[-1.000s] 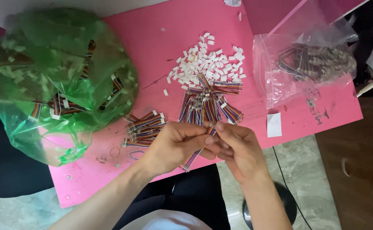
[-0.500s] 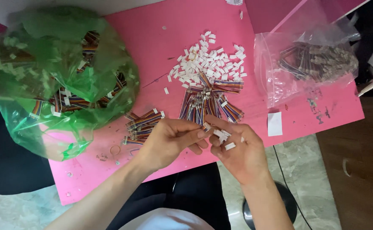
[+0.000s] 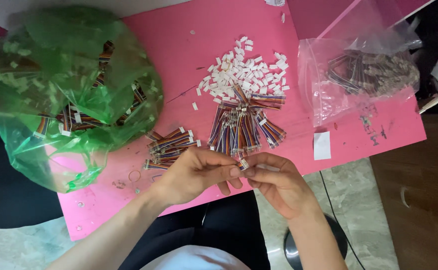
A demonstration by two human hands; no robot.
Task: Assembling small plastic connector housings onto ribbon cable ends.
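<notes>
Head view: left hand (image 3: 191,175) and right hand (image 3: 279,182) meet fingertip to fingertip, both pinching one small wire lead (image 3: 242,163) at the near edge of the pink table (image 3: 179,30), just near of the loose wire bundle (image 3: 241,127). Tiled floor below, wood at right. Green bag (image 3: 54,90) at left holds wires; clear bag (image 3: 364,75) far right too.

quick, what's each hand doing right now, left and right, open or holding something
Left hand: closed, fingertips pinching a short multicoloured ribbon-wire lead with a small white connector.
Right hand: closed, pinching the same lead from the other side.
</notes>
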